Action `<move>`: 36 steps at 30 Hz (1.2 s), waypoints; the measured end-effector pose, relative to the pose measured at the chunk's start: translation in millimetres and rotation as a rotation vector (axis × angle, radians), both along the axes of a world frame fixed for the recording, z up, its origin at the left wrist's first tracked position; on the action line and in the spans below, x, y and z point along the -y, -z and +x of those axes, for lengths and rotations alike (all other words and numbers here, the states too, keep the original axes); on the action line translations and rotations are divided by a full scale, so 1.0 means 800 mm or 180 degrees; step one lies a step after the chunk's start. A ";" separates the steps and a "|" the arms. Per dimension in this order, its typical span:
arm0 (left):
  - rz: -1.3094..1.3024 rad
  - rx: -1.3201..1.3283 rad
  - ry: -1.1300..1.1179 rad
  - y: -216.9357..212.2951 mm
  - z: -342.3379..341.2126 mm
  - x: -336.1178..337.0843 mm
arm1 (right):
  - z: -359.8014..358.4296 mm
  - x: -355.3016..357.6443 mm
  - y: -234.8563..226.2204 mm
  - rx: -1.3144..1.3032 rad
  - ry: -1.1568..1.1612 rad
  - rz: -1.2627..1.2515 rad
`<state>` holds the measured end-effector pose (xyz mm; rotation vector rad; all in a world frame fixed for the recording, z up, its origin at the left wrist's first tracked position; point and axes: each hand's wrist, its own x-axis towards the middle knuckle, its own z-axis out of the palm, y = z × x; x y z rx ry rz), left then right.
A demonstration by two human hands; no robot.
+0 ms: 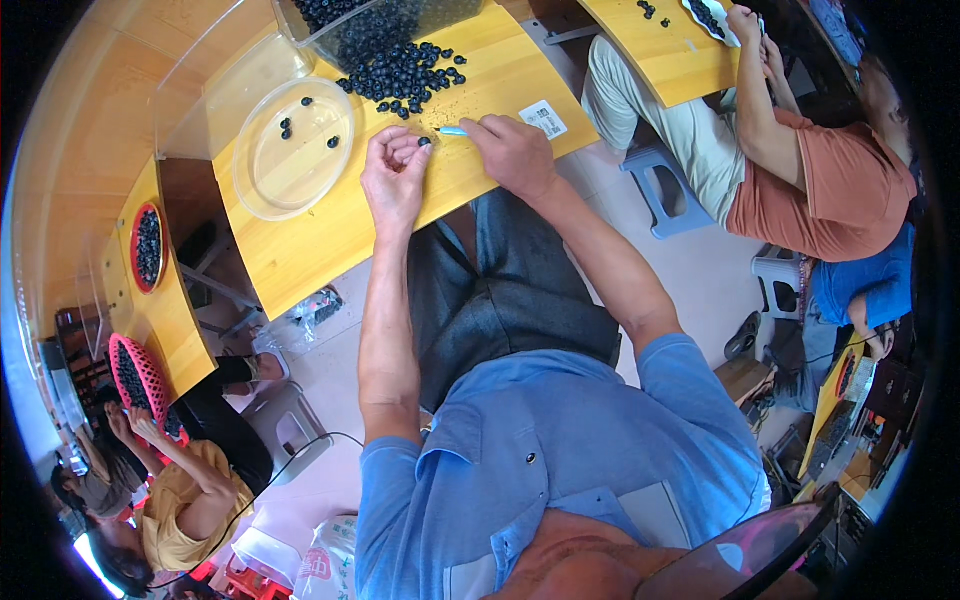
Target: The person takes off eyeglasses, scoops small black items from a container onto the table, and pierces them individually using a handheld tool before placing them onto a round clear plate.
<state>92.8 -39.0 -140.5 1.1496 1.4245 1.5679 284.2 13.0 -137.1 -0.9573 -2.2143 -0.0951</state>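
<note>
My left hand (397,185) pinches one small dark round bead (425,141) between thumb and fingers, over the near part of the yellow table (300,262). Closed around a thin light-blue tool (453,131), my right hand (517,155) points its tip left toward that bead. The tool's exact kind is hard to make out. Just beyond my hands lies a loose pile of similar dark beads (412,80), with fine crumbs scattered beside it. To the left, a clear round shallow tray (262,193) holds several beads.
A clear plastic bin (298,38) full of beads stands at the far edge. A white printed label (543,119) is on the table at right. Co-workers sit at other tables to the right and lower left, near a pink basket (152,372) and a blue stool (665,195).
</note>
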 end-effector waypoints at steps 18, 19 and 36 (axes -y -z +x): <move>-0.0101 -0.0277 0.0041 -0.001 0.003 -0.002 | 0.005 0.003 0.002 -0.0085 -0.0315 0.0396; -0.0105 -0.0277 0.0043 -0.001 0.004 -0.002 | 0.005 0.003 0.001 -0.0085 -0.0313 0.0392; 0.0026 -0.0093 0.0016 -0.001 0.000 0.002 | 0.000 0.000 0.004 -0.0063 0.0020 0.0014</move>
